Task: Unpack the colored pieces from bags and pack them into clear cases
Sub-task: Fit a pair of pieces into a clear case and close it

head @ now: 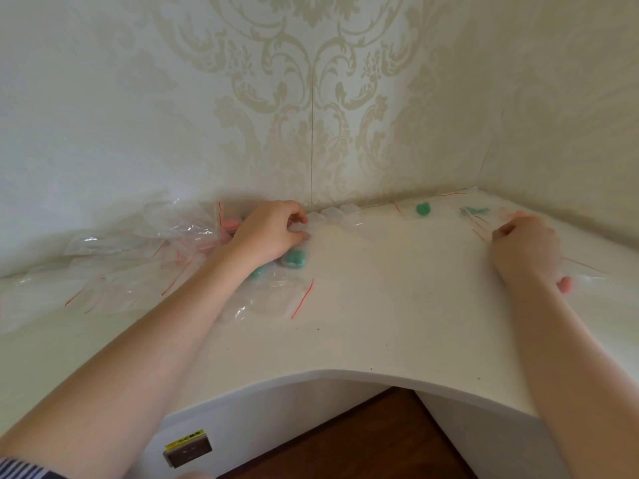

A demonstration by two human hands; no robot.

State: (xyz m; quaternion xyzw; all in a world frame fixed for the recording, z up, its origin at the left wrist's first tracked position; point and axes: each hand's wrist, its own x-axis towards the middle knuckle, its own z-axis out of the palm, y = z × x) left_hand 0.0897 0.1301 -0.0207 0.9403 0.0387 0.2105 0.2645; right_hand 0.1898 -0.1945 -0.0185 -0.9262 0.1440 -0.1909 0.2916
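From the head camera I see my left hand point(273, 233) with fingers curled, pinching one clear case point(304, 229) by the wall; several more clear cases point(337, 214) stand beside it, too blurred to count. My right hand point(525, 248) grips a clear bag point(584, 271). I count four green pieces: two point(294, 259) under my left hand, one point(422, 209) and another point(475, 210) near my right.

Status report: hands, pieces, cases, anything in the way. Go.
Left hand gripping a clear case by the wall. Right hand curled, contents unclear. Green piece loose ahead. Empty bags cluttering left.
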